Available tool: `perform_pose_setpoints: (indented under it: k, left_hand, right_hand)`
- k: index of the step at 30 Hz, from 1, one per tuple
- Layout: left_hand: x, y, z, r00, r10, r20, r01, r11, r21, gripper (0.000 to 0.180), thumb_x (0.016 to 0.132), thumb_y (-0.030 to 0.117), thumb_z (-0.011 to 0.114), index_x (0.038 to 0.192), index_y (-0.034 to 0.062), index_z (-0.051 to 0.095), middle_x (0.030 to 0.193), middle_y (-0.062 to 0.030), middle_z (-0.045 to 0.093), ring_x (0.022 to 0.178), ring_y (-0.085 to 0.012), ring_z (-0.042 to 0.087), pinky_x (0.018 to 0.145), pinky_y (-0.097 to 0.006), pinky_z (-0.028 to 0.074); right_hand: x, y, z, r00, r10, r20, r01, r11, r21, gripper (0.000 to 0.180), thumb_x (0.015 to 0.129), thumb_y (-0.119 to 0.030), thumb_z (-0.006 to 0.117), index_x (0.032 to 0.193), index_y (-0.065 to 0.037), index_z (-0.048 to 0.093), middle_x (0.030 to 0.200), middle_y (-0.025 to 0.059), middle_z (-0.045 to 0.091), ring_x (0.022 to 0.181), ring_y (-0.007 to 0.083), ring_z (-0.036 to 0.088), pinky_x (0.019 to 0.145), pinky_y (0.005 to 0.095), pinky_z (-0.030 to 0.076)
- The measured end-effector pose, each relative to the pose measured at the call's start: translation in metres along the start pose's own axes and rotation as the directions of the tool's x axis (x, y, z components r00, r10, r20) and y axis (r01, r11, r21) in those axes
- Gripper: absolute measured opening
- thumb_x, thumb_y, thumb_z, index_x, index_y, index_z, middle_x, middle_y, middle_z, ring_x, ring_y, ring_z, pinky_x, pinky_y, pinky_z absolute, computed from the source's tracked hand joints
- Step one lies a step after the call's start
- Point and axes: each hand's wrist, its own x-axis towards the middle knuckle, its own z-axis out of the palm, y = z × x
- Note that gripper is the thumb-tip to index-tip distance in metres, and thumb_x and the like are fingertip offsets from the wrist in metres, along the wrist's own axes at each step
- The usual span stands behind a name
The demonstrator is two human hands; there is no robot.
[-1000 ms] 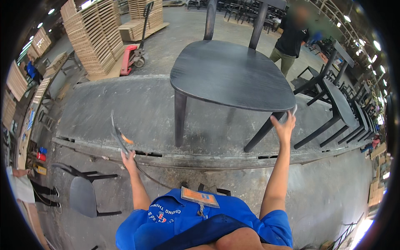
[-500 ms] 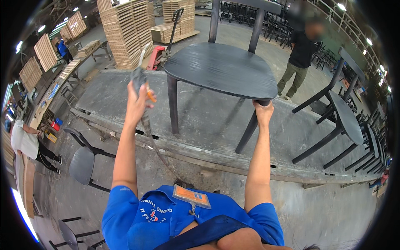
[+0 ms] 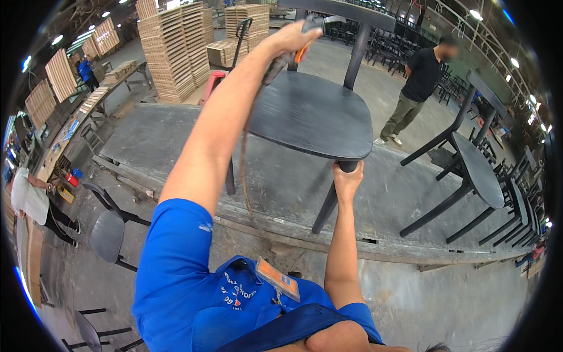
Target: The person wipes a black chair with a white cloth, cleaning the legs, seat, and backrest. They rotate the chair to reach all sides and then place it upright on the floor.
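- Step in hand, as judged: working over the back of a dark wooden chair [image 3: 311, 114] with a hand-held tool while the chair is steadied on the raised platform [image 3: 152, 138].
- Left hand [image 3: 293, 38]: raised high and well forward, arm almost straight, fingers closed around a grey tool with an orange trigger [image 3: 308, 29]. A hose [image 3: 243, 158] hangs from the tool along the forearm. The tool's tip sits just beside the chair's top rail [image 3: 346, 12]; contact cannot be confirmed.
- Right hand [image 3: 347, 179]: extended forward and lower, fingers clamped around the top of the chair's near front leg [image 3: 325, 202], directly under the seat edge.
- Chair location: upright on the platform, ahead of both hands; the seat lies between them, the backrest beyond the left hand.
- Next move, as judged: calls for a firm right-hand hold so the chair does not rock, and a controlled tool path along the rail.
- Surroundings: a second chair [image 3: 475, 170] stands to the right of the right hand; a person in black [image 3: 419, 82] stands beyond it.
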Motion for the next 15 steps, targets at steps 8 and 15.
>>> perform_pose_setpoints:
  k: [8, 15]
  left_hand:
    - [-0.067, -0.091, -0.058, 0.959, -0.073, -0.273, 0.157, 0.941, 0.299, 0.061, 0.09, 0.049, 0.055, 0.116, -0.0057, 0.051, 0.07, -0.0153, 0.063, 0.063, -0.0206, 0.064, 0.062, -0.036, 0.052]
    - [-0.278, -0.093, -0.085, 0.932, -0.361, -0.038, 0.363, 0.929, 0.07, 0.046, 0.096, 0.037, 0.05, 0.125, 0.0018, 0.046, 0.062, -0.0028, 0.054, 0.05, -0.0134, 0.056, 0.045, -0.028, 0.041]
  right_hand:
    - [0.013, 0.018, 0.003, 0.987, -0.161, -0.014, 0.161, 0.987, 0.012, 0.04, 0.068, -0.01, 0.07, 0.103, 0.003, 0.056, 0.088, 0.0172, 0.065, 0.083, 0.0238, 0.064, 0.077, 0.0326, 0.048]
    - [0.077, 0.06, -0.018, 0.994, -0.098, 0.049, 0.1, 0.993, -0.055, 0.03, 0.071, -0.016, 0.075, 0.093, 0.002, 0.066, 0.083, 0.0106, 0.069, 0.078, 0.0143, 0.062, 0.073, 0.0309, 0.049]
